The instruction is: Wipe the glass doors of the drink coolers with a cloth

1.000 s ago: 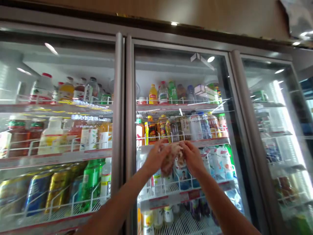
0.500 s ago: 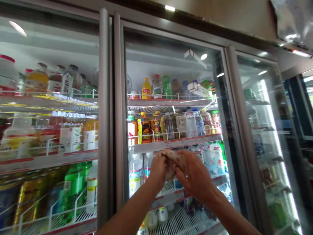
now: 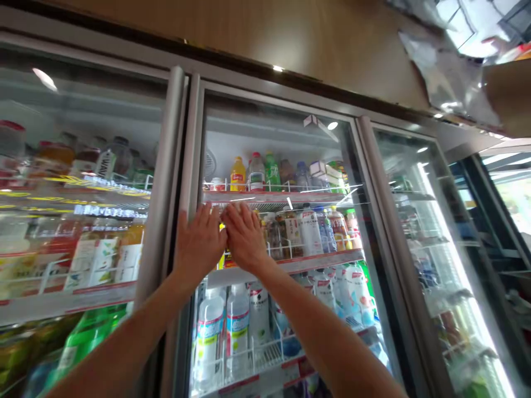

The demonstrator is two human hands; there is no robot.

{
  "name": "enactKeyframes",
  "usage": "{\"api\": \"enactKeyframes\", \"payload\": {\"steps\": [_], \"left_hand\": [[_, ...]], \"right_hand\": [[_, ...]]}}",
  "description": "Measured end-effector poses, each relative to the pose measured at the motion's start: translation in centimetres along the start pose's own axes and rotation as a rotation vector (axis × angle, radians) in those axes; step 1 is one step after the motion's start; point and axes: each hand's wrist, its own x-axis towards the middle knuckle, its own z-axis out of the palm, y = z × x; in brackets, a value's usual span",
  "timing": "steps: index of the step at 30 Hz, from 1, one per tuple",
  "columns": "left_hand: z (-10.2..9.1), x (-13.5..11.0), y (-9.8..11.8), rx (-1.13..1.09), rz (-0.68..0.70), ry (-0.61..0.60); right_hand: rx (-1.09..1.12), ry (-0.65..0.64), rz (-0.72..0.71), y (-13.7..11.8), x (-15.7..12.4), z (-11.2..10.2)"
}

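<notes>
My left hand point(image 3: 199, 241) lies with its fingers stretched upward and its thumb apart, over the left edge of the middle glass door point(image 3: 274, 119), by the door frame point(image 3: 190, 160). Beside it, almost touching, my right hand point(image 3: 245, 235) has its fingers extended together and its palm toward the glass. Both hands appear to rest on the door. The cloth from earlier is not clearly visible; whether it lies under the palms, I cannot tell. Behind the glass, the hands cover part of a shelf of drink bottles point(image 3: 310, 229).
Vertical metal frames separate the glass doors, with a left door point(image 3: 83, 88) and a right door point(image 3: 409, 143) on either side. More bottles point(image 3: 209, 331) stand on lower shelves. Above runs a brown panel point(image 3: 249, 33); a clear plastic sheet point(image 3: 450, 77) hangs at upper right.
Both hands have moved up and left from the middle of the door to its left edge. They have gone from bunching a pale, stained cloth to lying flat. The view has tilted upward.
</notes>
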Motion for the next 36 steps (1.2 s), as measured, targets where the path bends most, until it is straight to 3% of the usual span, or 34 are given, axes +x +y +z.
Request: {"api": "enactKeyframes", "payload": {"steps": [3,5,8,10,14,16,17,19,23,25,27,30,33,35,36], "left_hand": [[2.0,-1.1,-0.2,0.140,0.039,-0.077],[3.0,-1.9,0.2,0.196,0.006,-0.069],[3.6,-2.4,0.7,0.246,-0.011,-0.059],[3.7,-2.5,0.6,0.256,-0.008,-0.043],[3.7,-2.4,0.1,0.239,0.029,0.006],[3.8,-2.5,-0.1,0.224,0.041,0.021],[3.8,-2.5,-0.1,0.219,0.045,0.026],[3.8,-2.6,-0.1,0.220,0.054,0.031],[3.7,-2.7,-0.1,0.265,0.066,0.044],[3.8,-2.7,-0.1,0.298,0.077,0.050],[3.9,-2.7,-0.3,0.324,0.094,0.056],[4.0,-2.7,-0.6,0.336,0.113,0.068],[3.9,-2.6,-0.7,0.320,0.108,0.061],[3.8,-2.5,-0.6,0.306,0.092,0.042],[3.7,-2.5,-0.5,0.299,0.082,0.031]], "right_hand": [[-0.085,-0.070,-0.086,4.0,-0.8,-0.7],[-0.161,-0.001,0.127,9.5,-2.5,-2.6],[-0.239,0.167,0.606,16.5,-4.2,-5.0],[-0.246,0.209,0.625,16.8,-3.7,-5.0],[-0.089,0.077,0.122,9.9,-0.2,-1.4],[-0.062,0.035,-0.004,8.1,1.0,-0.1],[-0.072,0.010,-0.020,8.4,1.2,-0.1],[-0.139,-0.024,0.070,11.4,1.0,-1.6],[-0.301,0.049,0.548,21.0,-0.1,-7.1],[-0.302,0.096,0.639,23.7,0.3,-8.2],[-0.273,0.110,0.610,23.0,1.5,-7.3],[-0.210,0.063,0.416,16.9,3.7,-3.8],[-0.115,-0.030,-0.018,10.4,4.3,-1.0],[-0.072,-0.086,-0.153,9.6,3.7,-1.2],[-0.068,-0.105,-0.126,10.6,3.1,-1.9]]}}
